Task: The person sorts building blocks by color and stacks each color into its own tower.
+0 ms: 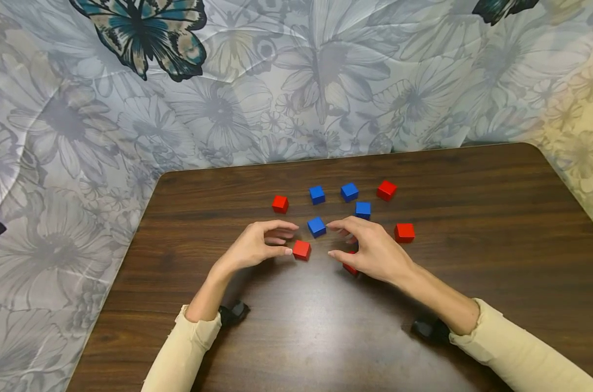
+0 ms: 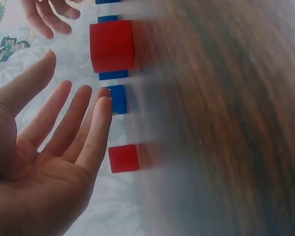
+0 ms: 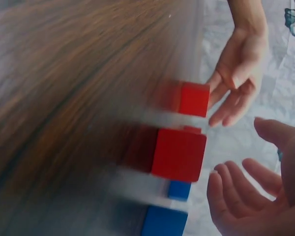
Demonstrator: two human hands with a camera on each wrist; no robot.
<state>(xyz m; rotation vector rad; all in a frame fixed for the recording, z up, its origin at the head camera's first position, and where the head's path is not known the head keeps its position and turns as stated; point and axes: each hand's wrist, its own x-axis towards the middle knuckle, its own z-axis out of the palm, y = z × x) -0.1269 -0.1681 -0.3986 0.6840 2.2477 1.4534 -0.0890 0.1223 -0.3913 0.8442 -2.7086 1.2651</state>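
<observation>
My left hand (image 1: 254, 245) hovers with loosely bent, parted fingers, its thumb tip right at a red cube (image 1: 301, 250). Opposite it, my right hand (image 1: 375, 247) has thumb and fingers apart. A blue cube (image 1: 316, 227) lies between the fingertips of both hands. Partly hidden under the right hand is another red cube (image 1: 350, 267); in the right wrist view that red cube (image 3: 179, 155) appears beside the relaxed right hand (image 3: 255, 196). The left wrist view gives the left hand (image 2: 54, 152) palm visible, nothing in it.
Farther back on the brown wooden table (image 1: 497, 218) lie blue cubes (image 1: 349, 192) and red cubes (image 1: 387, 190), spread loosely. One red cube (image 1: 405, 233) sits right of the right hand. A flowered cloth (image 1: 218, 109) hangs behind the table's back edge.
</observation>
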